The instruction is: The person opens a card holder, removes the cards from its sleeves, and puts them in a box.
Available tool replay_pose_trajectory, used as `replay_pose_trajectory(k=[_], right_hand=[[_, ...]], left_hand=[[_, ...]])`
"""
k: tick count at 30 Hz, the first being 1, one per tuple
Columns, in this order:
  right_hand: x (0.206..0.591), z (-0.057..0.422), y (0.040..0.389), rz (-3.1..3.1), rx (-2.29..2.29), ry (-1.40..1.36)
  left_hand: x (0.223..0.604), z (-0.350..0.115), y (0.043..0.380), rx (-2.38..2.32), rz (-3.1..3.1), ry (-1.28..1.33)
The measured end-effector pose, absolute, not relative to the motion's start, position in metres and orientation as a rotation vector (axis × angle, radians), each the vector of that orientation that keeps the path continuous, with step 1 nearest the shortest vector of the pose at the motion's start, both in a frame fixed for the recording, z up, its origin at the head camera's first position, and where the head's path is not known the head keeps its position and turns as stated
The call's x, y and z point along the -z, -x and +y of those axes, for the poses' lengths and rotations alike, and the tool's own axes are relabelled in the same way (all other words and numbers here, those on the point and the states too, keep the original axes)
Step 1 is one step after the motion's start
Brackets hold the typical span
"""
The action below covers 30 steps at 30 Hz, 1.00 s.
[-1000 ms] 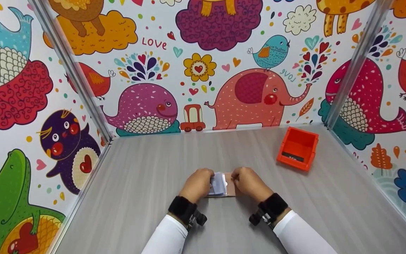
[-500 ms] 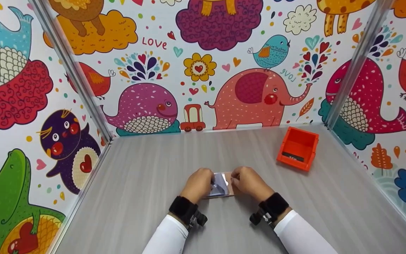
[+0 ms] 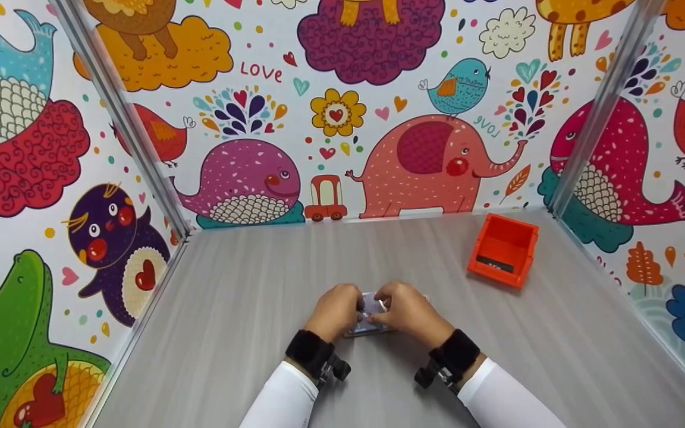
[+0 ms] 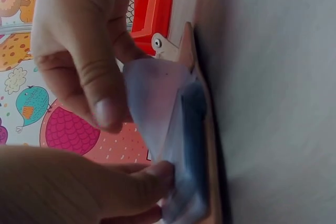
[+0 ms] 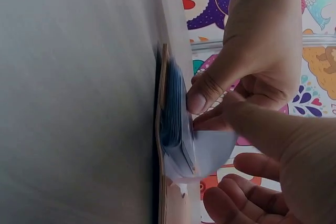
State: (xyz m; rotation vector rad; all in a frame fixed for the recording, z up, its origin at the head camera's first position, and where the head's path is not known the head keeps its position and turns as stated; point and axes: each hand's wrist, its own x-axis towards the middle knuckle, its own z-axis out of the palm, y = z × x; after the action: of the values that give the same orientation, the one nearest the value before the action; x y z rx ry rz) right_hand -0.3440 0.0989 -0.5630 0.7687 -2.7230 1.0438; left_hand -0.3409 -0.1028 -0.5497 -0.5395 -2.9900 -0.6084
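A card holder (image 4: 210, 150) with a tan cover and a stack of clear sleeves (image 5: 176, 124) lies spread on the table under both hands. My left hand (image 3: 335, 308) pinches the sleeves at the holder's left side between thumb and finger. One sleeve (image 4: 155, 90) bends up from the stack toward my right hand (image 3: 411, 309). The right thumb (image 4: 107, 111) stands apart from the fingers, close to that raised sleeve, and the fingers (image 5: 226, 203) are loosely curved. A snap tab (image 4: 164, 45) shows at the cover's edge in the left wrist view.
An orange bin (image 3: 504, 249) with a dark flat item (image 3: 494, 264) in it stands at the back right of the grey table (image 3: 247, 273). Printed cartoon panels (image 3: 342, 148) wall the table at the back and sides.
My right hand has shifted left from the tan cover flap onto the sleeves, its thumb reaching toward the left hand. The left hand stays at the holder's left side.
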Motion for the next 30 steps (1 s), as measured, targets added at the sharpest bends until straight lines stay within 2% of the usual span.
replay_pose_trajectory(k=[22, 23, 29, 30], right_hand=[[0.559, 0.116, 0.350, -2.815, -0.961, -0.493], [0.573, 0.122, 0.358, -2.788, -0.970, -0.534], [0.581, 0.125, 0.364, -2.807, -1.005, -0.507], [0.569, 0.121, 0.356, -2.839, -0.996, -0.455]], left_hand=[[0.548, -0.100, 0.339, 0.605, -3.005, 0.467], [0.549, -0.100, 0.340, 0.601, -3.007, 0.464], [0.549, -0.101, 0.340, 0.577, -2.989, 0.468], [0.549, -0.101, 0.340, 0.578, -2.989, 0.468]])
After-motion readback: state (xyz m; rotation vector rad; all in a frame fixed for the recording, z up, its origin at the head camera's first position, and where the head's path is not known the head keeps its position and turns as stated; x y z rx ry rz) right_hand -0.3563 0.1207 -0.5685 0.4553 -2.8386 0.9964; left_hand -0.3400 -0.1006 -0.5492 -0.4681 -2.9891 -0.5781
